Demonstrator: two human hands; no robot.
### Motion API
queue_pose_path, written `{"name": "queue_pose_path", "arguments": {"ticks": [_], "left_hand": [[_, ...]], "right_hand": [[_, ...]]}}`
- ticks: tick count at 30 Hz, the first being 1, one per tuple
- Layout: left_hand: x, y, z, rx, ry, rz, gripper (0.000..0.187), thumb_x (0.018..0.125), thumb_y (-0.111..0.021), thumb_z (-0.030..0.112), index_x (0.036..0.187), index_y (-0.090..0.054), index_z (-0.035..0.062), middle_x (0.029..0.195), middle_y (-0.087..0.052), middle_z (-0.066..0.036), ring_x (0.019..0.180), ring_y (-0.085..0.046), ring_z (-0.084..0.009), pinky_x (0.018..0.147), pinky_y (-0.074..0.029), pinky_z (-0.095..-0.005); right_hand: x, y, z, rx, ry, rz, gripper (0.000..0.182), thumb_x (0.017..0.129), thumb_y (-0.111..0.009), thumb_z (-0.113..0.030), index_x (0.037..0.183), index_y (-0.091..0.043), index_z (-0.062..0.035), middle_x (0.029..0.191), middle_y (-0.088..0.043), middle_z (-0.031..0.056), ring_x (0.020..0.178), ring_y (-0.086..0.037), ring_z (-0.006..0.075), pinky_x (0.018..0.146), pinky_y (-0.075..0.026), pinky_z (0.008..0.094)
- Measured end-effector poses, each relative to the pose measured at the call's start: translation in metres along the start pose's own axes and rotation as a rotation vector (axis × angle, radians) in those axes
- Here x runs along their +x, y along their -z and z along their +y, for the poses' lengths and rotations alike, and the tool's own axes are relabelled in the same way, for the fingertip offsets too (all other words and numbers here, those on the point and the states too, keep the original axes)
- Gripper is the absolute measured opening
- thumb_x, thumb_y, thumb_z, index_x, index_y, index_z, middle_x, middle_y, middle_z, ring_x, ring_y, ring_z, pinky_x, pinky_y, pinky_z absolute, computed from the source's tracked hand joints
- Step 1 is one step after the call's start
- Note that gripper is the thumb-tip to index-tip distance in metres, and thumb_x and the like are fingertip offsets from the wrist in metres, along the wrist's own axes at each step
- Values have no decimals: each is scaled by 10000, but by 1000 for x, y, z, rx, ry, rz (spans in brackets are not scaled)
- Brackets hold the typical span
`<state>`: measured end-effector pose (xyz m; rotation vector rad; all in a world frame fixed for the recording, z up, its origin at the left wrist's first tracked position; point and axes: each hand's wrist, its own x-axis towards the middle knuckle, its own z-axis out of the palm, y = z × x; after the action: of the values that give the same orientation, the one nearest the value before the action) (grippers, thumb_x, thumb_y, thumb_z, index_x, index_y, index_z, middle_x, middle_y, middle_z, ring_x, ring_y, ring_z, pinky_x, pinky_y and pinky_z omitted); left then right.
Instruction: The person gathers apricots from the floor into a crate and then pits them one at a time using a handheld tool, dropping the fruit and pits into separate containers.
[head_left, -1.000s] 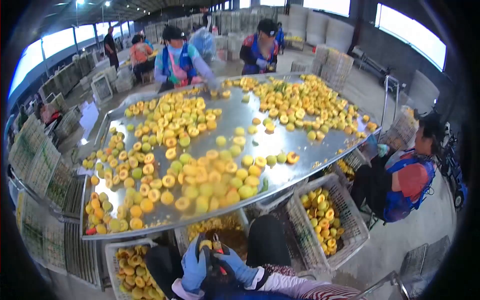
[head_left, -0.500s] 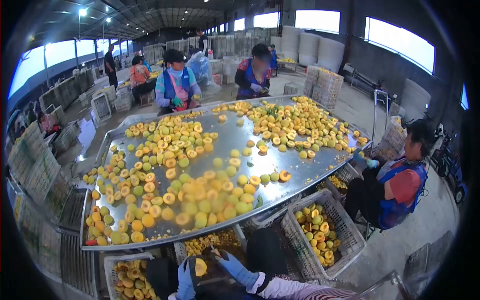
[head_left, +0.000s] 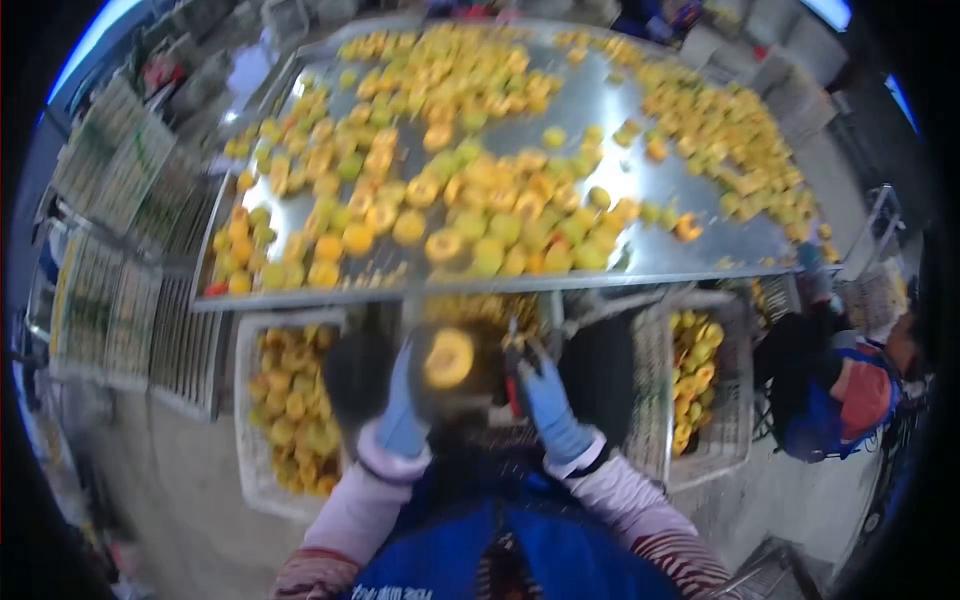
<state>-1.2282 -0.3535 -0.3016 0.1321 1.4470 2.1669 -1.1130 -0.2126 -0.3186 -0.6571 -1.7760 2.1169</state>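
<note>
My left hand point(head_left: 403, 400), in a blue glove, is closed on a halved yellow fruit point(head_left: 449, 358) whose cut side faces up. To its right my gloved right hand point(head_left: 550, 405) is wrapped round a tool with a red and black handle point(head_left: 514, 378); motion blur hides the tool's exact shape. Both hands are in front of the near edge of a metal table point(head_left: 700, 255), over a crate holding small yellow pieces point(head_left: 480, 308). Many whole and halved fruits point(head_left: 500, 225) lie on the table.
Crates of halved fruit stand on the left point(head_left: 247, 420) and right point(head_left: 735, 400) of my knees. A co-worker point(head_left: 850, 395) sits at the right. Slatted crates point(head_left: 115, 160) are stacked at the left. Other people are partly visible beyond the table.
The view has tilted down and shifted, so the table appears higher and my hands and lap show more. Both hands now appear raised and further apart, the fruit half still in the left.
</note>
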Motion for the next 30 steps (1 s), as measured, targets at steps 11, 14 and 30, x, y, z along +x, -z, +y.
{"name": "queue_pose_path", "arguments": {"ticks": [11,14,30], "left_hand": [[-7,-29,18,2,-17,-98,339,946,-469,261,1083,-570,-32,987,-627,-101,881,-602,-167,809,-478,-281],[-15,-37,32,123,-50,-92,261,948,-494,197,1047,-590,-24,971,-626,-74,851,-562,-111,753,-448,-244],[-24,-35,47,480,7,-113,239,902,-519,161,987,-617,-40,824,-616,-41,741,-519,-77,647,-422,-232]], "right_hand": [[-13,-20,-75,-932,368,-277,481,760,-654,-250,1111,-448,7,810,-591,193,729,-599,359,599,-462,421],[-18,-21,-69,-949,395,-261,513,746,-671,-234,1127,-435,15,839,-592,189,728,-593,369,605,-460,425],[-43,-18,-39,-964,261,-321,640,808,-623,-239,1289,-335,69,916,-574,245,821,-582,383,701,-460,441]]}}
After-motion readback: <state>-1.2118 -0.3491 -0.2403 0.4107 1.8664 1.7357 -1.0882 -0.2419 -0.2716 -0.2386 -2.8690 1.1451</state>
